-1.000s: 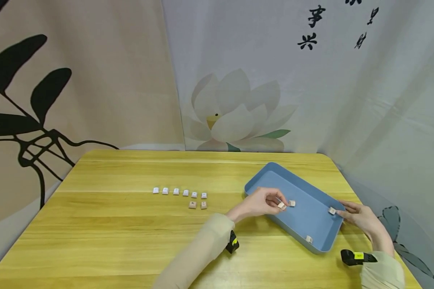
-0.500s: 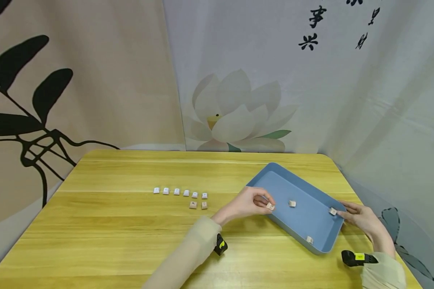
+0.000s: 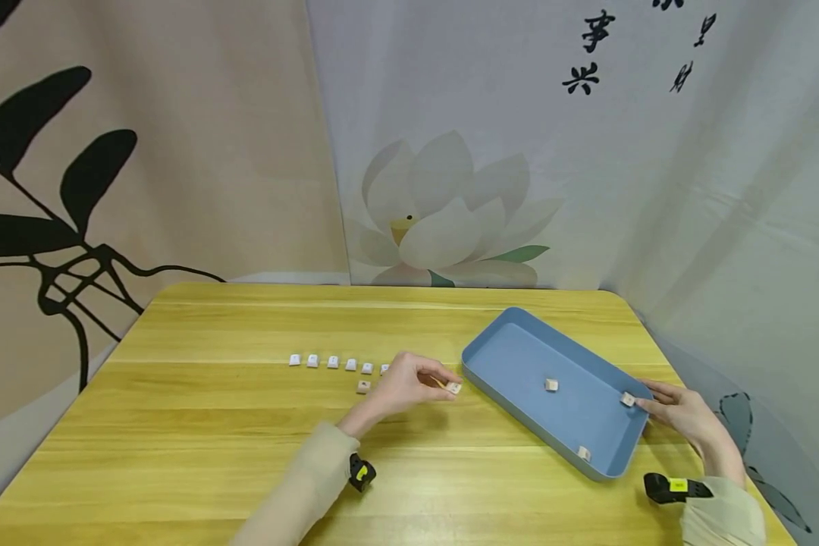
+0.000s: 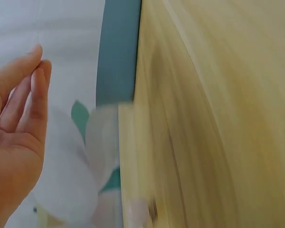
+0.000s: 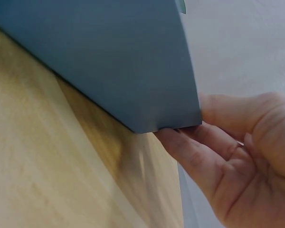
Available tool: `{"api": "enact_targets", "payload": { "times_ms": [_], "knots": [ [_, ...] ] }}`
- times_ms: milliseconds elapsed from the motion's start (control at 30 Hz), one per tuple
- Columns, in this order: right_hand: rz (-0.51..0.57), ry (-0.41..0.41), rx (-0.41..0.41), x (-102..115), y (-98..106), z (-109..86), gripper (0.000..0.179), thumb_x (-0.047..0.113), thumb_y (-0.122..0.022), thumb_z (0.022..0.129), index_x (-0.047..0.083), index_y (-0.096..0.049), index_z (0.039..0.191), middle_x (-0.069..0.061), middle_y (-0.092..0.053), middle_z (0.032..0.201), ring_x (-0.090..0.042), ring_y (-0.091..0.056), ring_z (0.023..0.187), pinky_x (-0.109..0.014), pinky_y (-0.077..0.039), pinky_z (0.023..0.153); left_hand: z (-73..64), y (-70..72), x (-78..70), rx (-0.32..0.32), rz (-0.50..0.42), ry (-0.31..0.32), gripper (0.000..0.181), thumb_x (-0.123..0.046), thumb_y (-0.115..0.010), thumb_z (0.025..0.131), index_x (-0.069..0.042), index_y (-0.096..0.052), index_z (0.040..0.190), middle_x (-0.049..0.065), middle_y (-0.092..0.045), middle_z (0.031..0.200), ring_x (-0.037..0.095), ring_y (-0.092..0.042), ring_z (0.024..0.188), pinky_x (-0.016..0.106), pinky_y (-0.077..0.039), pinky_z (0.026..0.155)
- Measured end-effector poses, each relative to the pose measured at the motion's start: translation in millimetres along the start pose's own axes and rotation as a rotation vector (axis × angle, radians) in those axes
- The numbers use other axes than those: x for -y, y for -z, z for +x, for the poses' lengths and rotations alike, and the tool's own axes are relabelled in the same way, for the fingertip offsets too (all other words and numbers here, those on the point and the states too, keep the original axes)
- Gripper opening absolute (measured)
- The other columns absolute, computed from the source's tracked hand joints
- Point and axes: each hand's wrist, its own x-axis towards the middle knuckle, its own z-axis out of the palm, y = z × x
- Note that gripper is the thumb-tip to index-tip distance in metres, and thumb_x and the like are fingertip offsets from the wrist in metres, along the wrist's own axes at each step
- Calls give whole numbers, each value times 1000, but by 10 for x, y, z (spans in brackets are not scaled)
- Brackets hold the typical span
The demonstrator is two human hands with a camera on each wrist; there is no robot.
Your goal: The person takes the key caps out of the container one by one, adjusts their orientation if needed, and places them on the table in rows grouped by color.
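Observation:
Between thumb and fingers, my left hand (image 3: 406, 385) pinches a small beige keycap (image 3: 453, 387) over the table, just left of the blue tray (image 3: 508, 353). The left wrist view shows this hand (image 4: 21, 137) with its fingertips together, the keycap hidden from it. My right hand (image 3: 685, 417) grips the tray's right corner; in the right wrist view the thumb and fingers of that hand (image 5: 242, 152) clasp the tray wall (image 5: 133, 71). Inside the tray lie three keycaps, one mid-floor (image 3: 551, 385), one near the right hand (image 3: 628, 399) and one by the front wall (image 3: 583, 453).
Left of the tray, several white keycaps (image 3: 333, 362) form a row on the wooden table (image 3: 198, 425). A beige keycap (image 3: 364, 387) sits below that row, and my left hand covers the row's right end. Printed curtains (image 3: 450, 91) hang behind the table.
My left hand has moved left with the pinched keycap, from over the tray to over the table near the rows. The right hand and the tray stay put.

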Motion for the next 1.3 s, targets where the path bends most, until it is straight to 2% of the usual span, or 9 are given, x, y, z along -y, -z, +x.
{"api": "enact_targets", "payload": {
  "times_ms": [167,267,533,633,800,1000,1167,1300],
  "knots": [
    [4,-5,6,6,11,-14,71,32,-51,98,-8,-20,147,-39,-23,146,-49,-39,130,-36,-55,90,-203,281,109,-92,53,-23,16,-11,-78,77,-10,-76,93,9,-73,89,6,-64,74,21,-56,67],
    [0,-7,7,7,13,-15,71,33,-51,98,-8,-19,147,-39,-22,146,-49,-39,129,-36,-55,89,-309,429,163,-135,75,-7,17,-10,-78,76,-7,-76,93,10,-72,88,6,-64,75,21,-56,68],
    [1,-8,5,4,9,-5,72,33,-52,98,-9,-20,147,-38,-24,146,-48,-41,128,-34,-55,89,-570,763,296,-222,184,118,21,-4,-78,75,-1,-74,95,15,-73,90,13,-68,74,18,-56,66],
    [0,-6,6,4,13,-6,72,33,-52,98,-8,-20,147,-38,-24,146,-48,-41,128,-35,-55,89,-648,857,361,-248,237,165,20,-4,-78,75,-2,-74,94,15,-73,91,14,-67,74,18,-55,65],
    [-2,-10,10,5,15,-2,73,34,-51,98,-9,-19,147,-39,-23,145,-49,-40,129,-36,-55,89,-706,934,449,-276,317,217,17,-4,-78,74,-2,-75,91,12,-72,87,13,-63,73,18,-53,63],
    [3,-10,11,13,10,5,72,32,-52,98,-9,-19,147,-39,-23,145,-49,-40,128,-37,-55,89,-696,947,481,-307,345,324,17,-2,-79,72,-3,-76,88,10,-72,83,9,-61,67,20,-51,59],
    [2,-11,11,13,11,4,73,33,-52,98,-9,-19,147,-39,-23,145,-49,-41,128,-37,-54,90,-684,948,485,-275,367,379,16,-3,-80,71,-4,-76,87,8,-73,82,9,-61,67,22,-50,59],
    [-1,-2,8,7,7,7,72,32,-52,98,-10,-19,147,-39,-24,145,-49,-41,128,-36,-55,89,-682,947,506,-244,379,390,16,0,-79,71,-3,-76,86,7,-73,79,10,-62,67,22,-50,59]
  ]
}}
